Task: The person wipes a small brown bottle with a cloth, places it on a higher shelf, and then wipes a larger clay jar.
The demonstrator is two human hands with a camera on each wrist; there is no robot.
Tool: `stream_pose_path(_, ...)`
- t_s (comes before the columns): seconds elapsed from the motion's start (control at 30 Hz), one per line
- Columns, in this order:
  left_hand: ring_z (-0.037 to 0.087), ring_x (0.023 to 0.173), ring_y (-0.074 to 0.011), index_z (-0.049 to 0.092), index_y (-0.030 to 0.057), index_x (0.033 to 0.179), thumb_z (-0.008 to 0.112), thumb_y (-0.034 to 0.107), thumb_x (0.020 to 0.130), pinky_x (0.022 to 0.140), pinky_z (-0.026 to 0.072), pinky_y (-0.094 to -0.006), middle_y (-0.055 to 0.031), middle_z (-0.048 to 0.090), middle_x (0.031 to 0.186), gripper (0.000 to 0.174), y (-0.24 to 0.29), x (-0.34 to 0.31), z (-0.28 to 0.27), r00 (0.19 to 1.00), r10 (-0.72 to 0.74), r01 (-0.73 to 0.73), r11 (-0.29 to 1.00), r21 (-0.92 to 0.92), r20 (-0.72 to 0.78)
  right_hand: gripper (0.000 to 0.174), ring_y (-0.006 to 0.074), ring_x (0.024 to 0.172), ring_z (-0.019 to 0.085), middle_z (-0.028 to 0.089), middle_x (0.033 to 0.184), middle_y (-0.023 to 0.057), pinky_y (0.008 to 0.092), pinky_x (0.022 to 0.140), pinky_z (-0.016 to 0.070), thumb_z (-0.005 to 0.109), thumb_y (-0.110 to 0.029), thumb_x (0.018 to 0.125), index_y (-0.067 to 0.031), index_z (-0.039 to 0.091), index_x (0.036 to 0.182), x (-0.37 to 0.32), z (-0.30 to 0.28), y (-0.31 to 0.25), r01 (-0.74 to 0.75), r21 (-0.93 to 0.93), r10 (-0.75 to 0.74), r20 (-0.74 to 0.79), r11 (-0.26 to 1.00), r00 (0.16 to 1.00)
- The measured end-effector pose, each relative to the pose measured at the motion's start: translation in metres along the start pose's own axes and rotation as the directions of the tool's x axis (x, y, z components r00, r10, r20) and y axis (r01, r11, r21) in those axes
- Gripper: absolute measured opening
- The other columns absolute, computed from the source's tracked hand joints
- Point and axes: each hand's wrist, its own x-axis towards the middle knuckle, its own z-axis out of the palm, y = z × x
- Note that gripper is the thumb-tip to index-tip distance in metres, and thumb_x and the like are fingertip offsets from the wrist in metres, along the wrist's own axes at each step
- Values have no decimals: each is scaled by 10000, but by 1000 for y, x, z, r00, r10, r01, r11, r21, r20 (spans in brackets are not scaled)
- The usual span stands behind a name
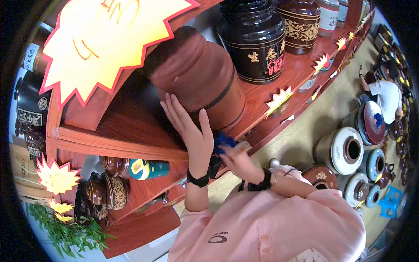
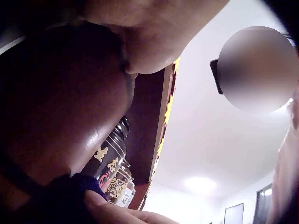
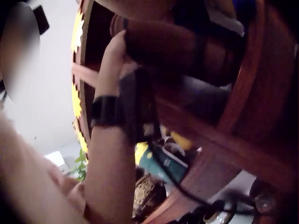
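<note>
A large brown jar (image 1: 203,74) with a dark band stands on the wooden shelf in the head view. My left hand (image 1: 190,131) rests against its side, fingers extended. Just below the jar, my right hand (image 1: 240,163) holds a dark blue cloth (image 1: 224,143). In the left wrist view the cloth (image 2: 84,184) lies against the jar (image 2: 60,102), with fingers of the right hand (image 2: 117,211) on it. The right wrist view shows the left hand (image 3: 117,53) at the jar (image 3: 163,46).
Black jars (image 1: 253,48) and a brown jar (image 1: 299,24) stand farther along the shelf (image 1: 262,94). A big price tag (image 1: 104,43) hangs close in front. Below are a green canister (image 1: 150,169) and a plant (image 1: 65,231). Floor jars (image 1: 345,150) and another person (image 1: 386,94) are right.
</note>
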Motion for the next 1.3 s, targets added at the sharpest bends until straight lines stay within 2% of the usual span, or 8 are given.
stream_pose_path(0.1, 79, 1442, -396, 153, -21, 1483, 463, 241, 974, 1164, 75, -477, -216, 140, 1553, 651, -3, -1, -7, 999, -9, 12, 998, -64, 46, 323, 439, 1018, 585, 596, 1107, 297, 443, 901, 480, 577, -87, 888, 100, 554, 1150, 10, 16, 3, 193, 52, -192, -19, 980, 981)
stream_pose_path(0.27, 59, 1434, -429, 152, -32, 1476, 484, 233, 950, 1153, 78, -507, -236, 139, 1543, 676, -4, -1, -12, 995, -45, 56, 991, -121, 94, 300, 389, 947, 624, 626, 1012, 265, 399, 832, 499, 638, -127, 861, 55, 609, 1099, 44, -5, 11, 22, 119, -17, -49, 993, 999)
stream_pose_path(0.47, 57, 1442, -404, 150, -29, 1479, 471, 231, 961, 1157, 66, -493, -226, 137, 1548, 662, -6, -1, -10, 997, -16, 27, 988, -150, 75, 241, 110, 822, 614, 684, 920, 141, 280, 739, 512, 650, -76, 864, 47, 641, 1071, 59, -32, -22, -261, 449, 280, 24, 855, 960)
stream_pose_path(0.6, 62, 1448, -383, 150, -25, 1482, 455, 229, 975, 1162, 60, -478, -218, 138, 1552, 644, -5, -2, -9, 997, -30, 39, 989, -143, 68, 243, 149, 846, 642, 679, 947, 141, 284, 761, 513, 675, -39, 831, 48, 643, 1056, 65, -53, -51, 24, 322, 75, -293, 947, 953)
stream_pose_path(0.73, 63, 1448, -382, 153, -24, 1483, 458, 226, 975, 1162, 60, -477, -218, 135, 1553, 642, -7, -3, -7, 998, -21, 30, 989, -144, 64, 248, 237, 875, 667, 663, 970, 178, 310, 786, 517, 682, -11, 799, 55, 638, 1034, 67, -55, -34, 167, 120, -130, -266, 979, 955)
stream_pose_path(0.9, 64, 1448, -380, 152, -21, 1483, 472, 233, 970, 1164, 60, -472, -211, 131, 1556, 657, -8, -3, -8, 997, -24, 35, 987, -157, 67, 231, 181, 885, 648, 682, 969, 145, 300, 818, 507, 681, -23, 813, 57, 651, 1027, 35, -40, 40, -54, 249, 111, -220, 967, 969)
stream_pose_path(1.1, 60, 1448, -379, 145, -23, 1484, 478, 240, 968, 1166, 55, -472, -205, 128, 1558, 668, -4, -3, -9, 996, -46, 58, 984, -167, 73, 264, 78, 819, 589, 683, 904, 39, 250, 766, 493, 709, -104, 836, 56, 662, 1041, 35, -77, 47, -215, 370, 346, -335, 904, 876)
stream_pose_path(1.3, 48, 1448, -385, 137, -17, 1488, 477, 240, 966, 1165, 50, -477, -205, 121, 1560, 673, -6, -5, -6, 998, -31, 39, 990, -139, 62, 237, 114, 904, 586, 676, 1005, 60, 265, 851, 461, 667, -152, 891, 28, 660, 1045, 71, -182, 49, 28, 46, 19, -794, 999, 607)
